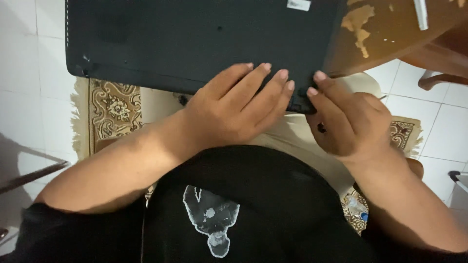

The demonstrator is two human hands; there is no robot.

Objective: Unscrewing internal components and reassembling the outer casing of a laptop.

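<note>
Your left hand (234, 104) lies flat, fingers spread, on the black laptop base (195, 41) overhanging the tabletop (390, 34) near edge. Your right hand (348, 122) pinches its near right corner with fingertips.

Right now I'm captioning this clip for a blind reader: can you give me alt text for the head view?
Seen from above, a person's left hand lies flat on the underside of a black laptop, while the right hand pinches its near corner with the fingertips. The laptop rests on a worn wooden table, above a patterned rug and white floor tiles.
</note>
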